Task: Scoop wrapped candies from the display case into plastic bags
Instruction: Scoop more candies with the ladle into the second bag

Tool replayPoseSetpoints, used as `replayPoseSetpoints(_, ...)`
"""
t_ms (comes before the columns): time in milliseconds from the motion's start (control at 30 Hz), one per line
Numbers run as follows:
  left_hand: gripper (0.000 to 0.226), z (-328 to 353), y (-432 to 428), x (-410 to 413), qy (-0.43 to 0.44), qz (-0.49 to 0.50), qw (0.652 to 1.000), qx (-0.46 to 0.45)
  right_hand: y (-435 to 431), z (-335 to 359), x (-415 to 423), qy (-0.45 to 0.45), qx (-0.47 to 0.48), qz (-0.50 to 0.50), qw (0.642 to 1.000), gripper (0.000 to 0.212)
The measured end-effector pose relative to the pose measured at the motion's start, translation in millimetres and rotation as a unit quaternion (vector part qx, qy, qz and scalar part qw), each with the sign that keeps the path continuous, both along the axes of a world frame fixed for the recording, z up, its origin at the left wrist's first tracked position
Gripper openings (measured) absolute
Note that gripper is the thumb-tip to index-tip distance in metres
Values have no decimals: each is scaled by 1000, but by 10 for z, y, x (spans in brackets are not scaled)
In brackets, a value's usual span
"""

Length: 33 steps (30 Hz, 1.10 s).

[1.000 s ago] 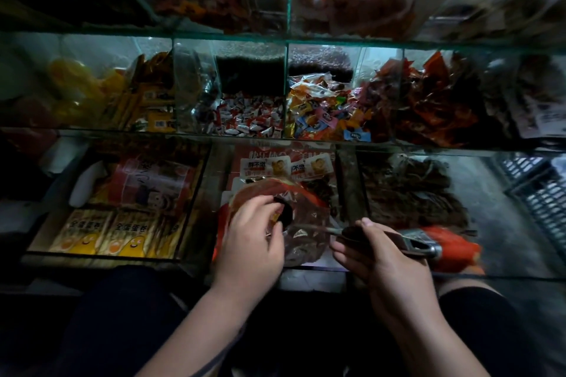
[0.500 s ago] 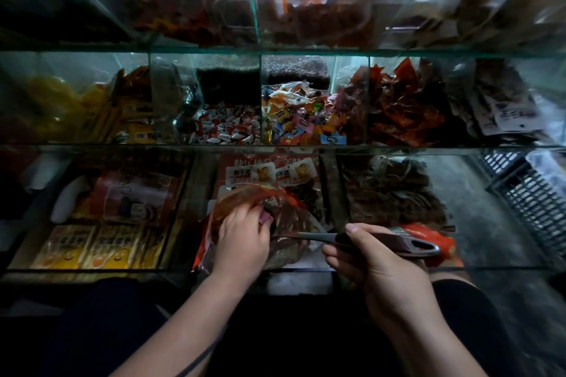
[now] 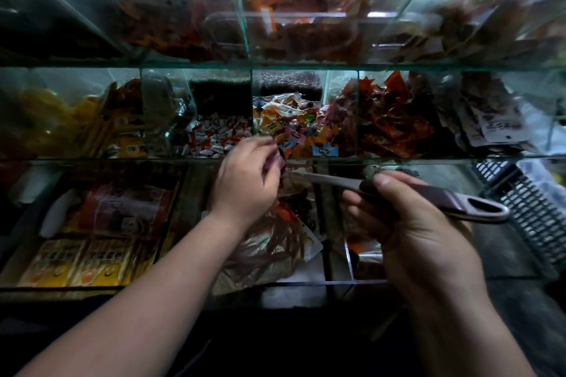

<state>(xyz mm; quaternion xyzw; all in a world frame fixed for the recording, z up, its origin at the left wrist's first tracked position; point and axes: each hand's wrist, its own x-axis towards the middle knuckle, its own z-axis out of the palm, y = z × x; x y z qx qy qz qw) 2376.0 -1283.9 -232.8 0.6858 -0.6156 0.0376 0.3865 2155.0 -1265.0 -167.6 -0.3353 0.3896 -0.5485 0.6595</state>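
Mixed colourful wrapped candies (image 3: 294, 128) fill a middle-shelf compartment of the glass display case (image 3: 275, 66). White-and-red wrapped candies (image 3: 214, 138) lie in the compartment to its left. My left hand (image 3: 245, 174) is raised in front of these two compartments, fingers pinched on the top of a clear plastic bag (image 3: 269, 248) with red print that hangs below it. My right hand (image 3: 407, 223) grips the handle of a grey scoop (image 3: 477, 208). The scoop points left toward my left hand, which hides its bowl end.
Orange-red packets (image 3: 395, 122) fill the compartment right of the candies. More red packets sit on the top shelf (image 3: 300, 24). Yellow packs (image 3: 76, 263) lie in the lower left bin. A black plastic crate (image 3: 526, 208) stands at the right.
My left hand has risen with the bag from the lower bin to the front of the middle shelf. My right hand and the scoop have lifted too.
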Motion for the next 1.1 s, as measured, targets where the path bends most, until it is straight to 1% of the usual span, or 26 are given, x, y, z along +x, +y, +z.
replayPoseSetpoints(100, 43, 197, -522, -71, 5, -27, 998, 48, -205, 105, -12, -28, -19, -40, 999, 28)
replayPoseSetpoints(167, 48, 225, -875, -153, 14, -28, 996, 87, -335, 107, 17, -21, -37, -64, 997, 20)
replayPoseSetpoints(233, 50, 167, -1141, -222, 23, -32, 992, 119, -456, 69, 68, 16, -60, -86, 994, 15)
replayPoseSetpoints(300, 51, 66, -1286, -264, 34, -46, 986, 158, -568, 1, 87, 93, -107, -103, 984, 18)
replayPoseSetpoints(333, 50, 26, -1320, -269, 41, -48, 982, 179, -612, -47, 65, 150, -154, -103, 971, 17)
replayPoseSetpoints(367, 48, 3, -1335, -267, 53, -49, 978, 196, -647, -95, 37, 219, -218, -99, 946, 13)
replayPoseSetpoints(433, 41, -10, -1327, -241, 80, -47, 974, 206, -670, -167, -40, 330, -347, -81, 874, 5)
replayPoseSetpoints(467, 37, -4, -1304, -229, 91, -48, 975, 198, -680, -191, -79, 361, -400, -65, 840, 6)
replayPoseSetpoints(533, 30, 17, -1231, -214, 121, -52, 977, 167, -688, -195, -139, 384, -476, -34, 791, 9)
replayPoseSetpoints(567, 27, 29, -1186, -209, 139, -51, 978, 149, -652, -189, -154, 380, -505, -26, 775, 10)
replayPoseSetpoints(633, 27, 56, -1102, -207, 178, -40, 976, 120, -542, -171, -174, 360, -541, -21, 760, 11)
replayPoseSetpoints(667, 32, 70, -1065, -208, 195, -32, 973, 117, -495, -176, -182, 353, -551, -29, 755, 11)
replayPoseSetpoints(700, 39, 85, -1026, -205, 207, -23, 970, 123, -463, -166, -178, 362, -538, -39, 760, 11)
replayPoseSetpoints(733, 44, 102, -984, -195, 217, -13, 967, 131, -506, -118, -170, 384, -489, -24, 782, 15)
replayPoseSetpoints(767, 46, 124, -935, -177, 230, -8, 964, 134, -586, 1, -159, 414, -386, 30, 824, 29)
replayPoseSetpoints(800, 46, 145, -872, -153, 248, -11, 960, 128, -593, 154, -214, 426, -270, 155, 850, 43)
replayPoseSetpoints(833, 45, 162, -798, -122, 266, -22, 957, 112, -598, 169, -286, 378, -176, 227, 880, 44)
replayPoseSetpoints(867, 41, 171, -708, -80, 280, -32, 956, 88, -551, 149, -304, 316, -111, 238, 912, 34)
replayPoseSetpoints(900, 34, 176, -601, -33, 287, -36, 955, 63, -461, 173, -234, 277, -91, 253, 922, 19)
replayPoseSetpoints(933, 27, 172, -475, 23, 288, -33, 956, 40, -329, 209, -131, 274, -105, 264, 919, 13)
replayPoseSetpoints(967, 22, 154, -324, 84, 283, -26, 959, 16, -103, 217, -83, 250, -106, 246, 930, 36)
replayPoseSetpoints(1000, 19, 114, -157, 152, 270, -16, 963, -9, -40, 231, -126, 203, -80, 243, 945, 57)
replayPoseSetpoints(1033, 17, 61, 29, 229, 251, 1, 968, -30, 83, 306, -81, 191, -45, 229, 954, 72)
replayPoseSetpoints(1067, 14, -8, 228, 311, 236, 24, 971, -42, 154, 262, -105, 217, -61, 240, 944, 95)
replayPoseSetpoints(1100, 13, -97, 435, 397, 229, 53, 971, -42, 275, 228, -141, 234, -101, 272, 928, 101)
